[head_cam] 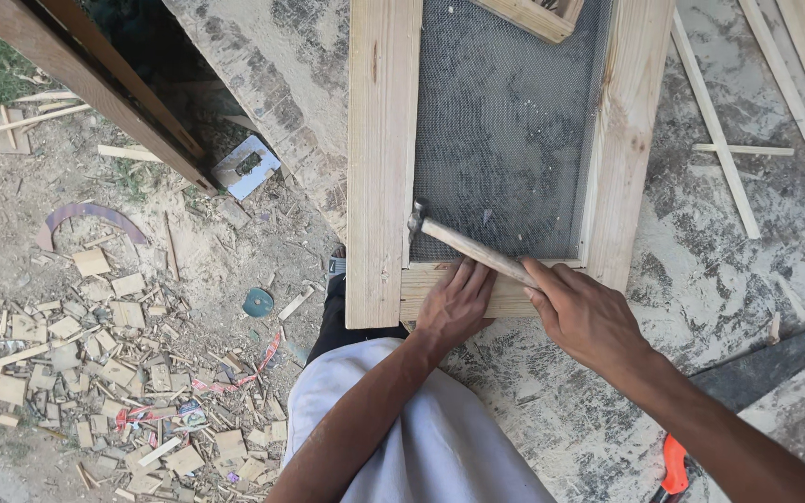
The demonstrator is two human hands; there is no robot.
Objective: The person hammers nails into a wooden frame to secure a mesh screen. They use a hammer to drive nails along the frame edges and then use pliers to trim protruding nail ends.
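**Mesh frame: near corner under the hammer**

Right hand [584,317] fingers closed round the hammer [463,244], head at the mesh [505,121] edge. Left hand [456,303] lies flat, open, on the wooden frame [382,158]. Mesh looks laid; fastening seems unfinished

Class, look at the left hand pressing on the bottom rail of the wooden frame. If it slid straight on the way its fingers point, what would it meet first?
The left hand points up the picture. It would probably meet the hammer handle first, which lies right across its fingertips, with the mesh beyond; height is hard to judge.
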